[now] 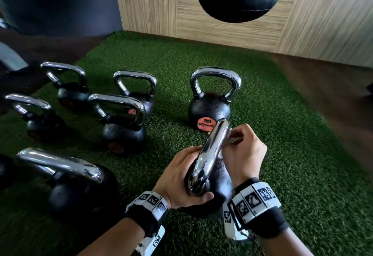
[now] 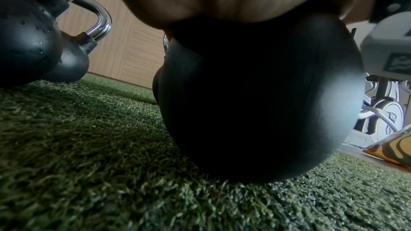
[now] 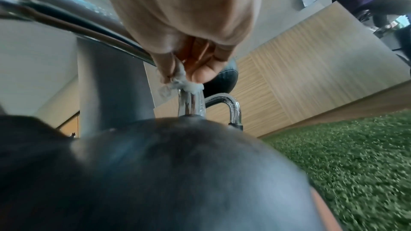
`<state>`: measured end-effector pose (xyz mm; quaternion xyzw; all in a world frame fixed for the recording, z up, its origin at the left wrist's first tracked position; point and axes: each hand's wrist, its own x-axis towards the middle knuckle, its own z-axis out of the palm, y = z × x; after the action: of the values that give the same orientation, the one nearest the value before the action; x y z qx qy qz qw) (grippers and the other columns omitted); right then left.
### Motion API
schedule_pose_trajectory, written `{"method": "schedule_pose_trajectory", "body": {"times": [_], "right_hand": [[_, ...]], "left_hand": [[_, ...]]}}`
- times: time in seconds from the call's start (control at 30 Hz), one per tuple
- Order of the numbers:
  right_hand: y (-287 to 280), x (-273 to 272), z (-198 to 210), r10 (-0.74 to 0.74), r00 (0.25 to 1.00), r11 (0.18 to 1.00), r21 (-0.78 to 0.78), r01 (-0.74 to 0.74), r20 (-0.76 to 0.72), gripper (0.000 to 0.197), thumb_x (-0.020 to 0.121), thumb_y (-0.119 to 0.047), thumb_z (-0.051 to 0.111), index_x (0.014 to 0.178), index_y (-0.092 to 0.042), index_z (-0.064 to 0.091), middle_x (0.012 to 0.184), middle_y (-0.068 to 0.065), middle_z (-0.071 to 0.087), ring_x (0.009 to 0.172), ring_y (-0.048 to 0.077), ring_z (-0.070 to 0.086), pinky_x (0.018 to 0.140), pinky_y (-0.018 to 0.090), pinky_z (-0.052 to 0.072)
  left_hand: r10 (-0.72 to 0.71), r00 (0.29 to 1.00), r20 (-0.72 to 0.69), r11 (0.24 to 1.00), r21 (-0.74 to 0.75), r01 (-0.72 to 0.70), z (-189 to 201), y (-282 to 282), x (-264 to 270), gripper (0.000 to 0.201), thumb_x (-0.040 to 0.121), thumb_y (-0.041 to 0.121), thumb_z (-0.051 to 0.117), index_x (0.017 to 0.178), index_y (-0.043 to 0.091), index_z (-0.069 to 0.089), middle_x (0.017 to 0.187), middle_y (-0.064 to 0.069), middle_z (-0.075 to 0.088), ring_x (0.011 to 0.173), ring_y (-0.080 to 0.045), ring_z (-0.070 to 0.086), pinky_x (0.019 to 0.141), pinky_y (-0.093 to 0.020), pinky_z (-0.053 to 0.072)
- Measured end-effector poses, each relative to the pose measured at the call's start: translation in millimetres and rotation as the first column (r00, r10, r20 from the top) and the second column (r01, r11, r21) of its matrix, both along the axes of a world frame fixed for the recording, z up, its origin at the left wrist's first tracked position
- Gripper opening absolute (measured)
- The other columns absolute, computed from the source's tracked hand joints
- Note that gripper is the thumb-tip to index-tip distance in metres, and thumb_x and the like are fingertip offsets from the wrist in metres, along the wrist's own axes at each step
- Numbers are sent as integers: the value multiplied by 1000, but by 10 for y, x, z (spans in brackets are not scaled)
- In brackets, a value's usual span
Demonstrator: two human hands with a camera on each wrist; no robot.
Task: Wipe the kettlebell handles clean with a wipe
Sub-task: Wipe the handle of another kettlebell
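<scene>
left hand (image 1: 182, 177) grips near end of kettlebell (image 1: 219, 181) handle (image 1: 210, 155) | handle runs near-to-far | right hand (image 1: 245, 153) pinches wipe (image 3: 184, 83) at far end

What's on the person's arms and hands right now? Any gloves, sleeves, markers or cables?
Both hands, left hand and right hand, are bare: no gloves, no sleeves. Each wrist has a black strap under a band of white blocks printed with black square codes. A thin dark cable trails below the right wrist.

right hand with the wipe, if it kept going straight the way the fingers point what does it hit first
The right hand already pinches the wipe against the far leg of the chrome handle. Past that, its line probably runs to the kettlebell marked 20 standing just beyond, though depth is unclear.
</scene>
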<state>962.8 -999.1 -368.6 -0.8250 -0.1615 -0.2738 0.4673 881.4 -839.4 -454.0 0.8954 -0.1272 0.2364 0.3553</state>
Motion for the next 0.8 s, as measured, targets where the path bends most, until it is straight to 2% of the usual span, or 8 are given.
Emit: {"method": "schedule_pose_trajectory", "body": {"times": [0.17, 0.23, 0.3, 0.47, 0.53, 0.63, 0.73, 0.8], "right_hand": [[74, 107, 53, -119, 973, 993, -29, 115, -197, 24, 73, -4, 72, 69, -25, 60, 58, -23, 51, 57, -12, 47, 50, 1, 37], [83, 137, 59, -149, 952, 989, -59, 138, -265, 21, 74, -8, 70, 64, -23, 59, 56, -20, 52, 55, -8, 47, 46, 4, 28], [101, 135, 32, -159, 939, 986, -99, 135, -306, 17, 73, -12, 70, 62, -19, 60, 55, -16, 53, 53, -4, 48, 48, 11, 29], [172, 75, -7, -175, 902, 979, -164, 118, -395, 19, 78, -22, 69, 65, -16, 56, 58, -12, 53, 55, 12, 51, 58, 22, 37], [156, 37, 29, -158, 905, 979, -181, 92, -395, 17, 79, -25, 73, 76, -18, 57, 66, -9, 57, 57, 5, 50, 54, 23, 38], [13, 2, 92, 19, 934, 990, -126, -68, -356, 36, 82, -12, 76, 112, -11, 56, 82, -1, 66, 64, 11, 61, 61, 31, 58], [-195, 92, 273, 160, 968, 935, -285, -212, -195, 61, 85, -4, 75, 139, -15, 50, 75, -11, 64, 58, -7, 57, 53, 7, 49], [-253, 213, 454, 228, 956, 855, -433, -286, -182, 68, 87, -4, 73, 145, -28, 47, 93, -7, 71, 64, -3, 61, 54, 6, 45]], "left_hand": [[-20, 1000, -14, 999, 34, 20, 17, 28, 7, 102, 70, 76, 74, 148, 18, 43, 148, 24, 33, 149, -2, 24, 123, -22, 21], [-17, 999, -29, 1000, 25, 18, 26, 31, 5, 103, 69, 75, 74, 148, 18, 42, 148, 26, 32, 149, 1, 22, 123, -21, 19], [-14, 999, -42, 1000, 22, 15, 31, 34, 8, 104, 69, 77, 73, 149, 19, 40, 150, 29, 29, 149, 4, 20, 123, -20, 19], [28, 986, -167, 992, 122, -8, 76, 48, -15, 115, 65, 86, 70, 154, 24, 32, 159, 13, 35, 150, 6, 13, 126, -28, 22], [36, 969, -246, 986, 169, 6, 183, 61, -35, 122, 63, 88, 70, 156, 27, 23, 162, 13, 31, 149, 6, 12, 127, -29, 22], [-38, 931, -364, 964, 231, 129, 445, 131, -66, 124, 63, 79, 77, 159, 27, 18, 163, 12, 27, 152, -2, 20, 125, -35, 29], [-90, 838, -538, 970, 143, 196, 762, 221, -165, 126, 56, 77, 82, 157, 44, 15, 159, 20, 37, 143, 2, 37, 121, -35, 36], [-92, 857, -508, 988, 60, 141, 977, 207, -247, 128, 53, 80, 82, 156, 53, 12, 152, 25, 46, 134, 6, 47, 116, -28, 38]]}}
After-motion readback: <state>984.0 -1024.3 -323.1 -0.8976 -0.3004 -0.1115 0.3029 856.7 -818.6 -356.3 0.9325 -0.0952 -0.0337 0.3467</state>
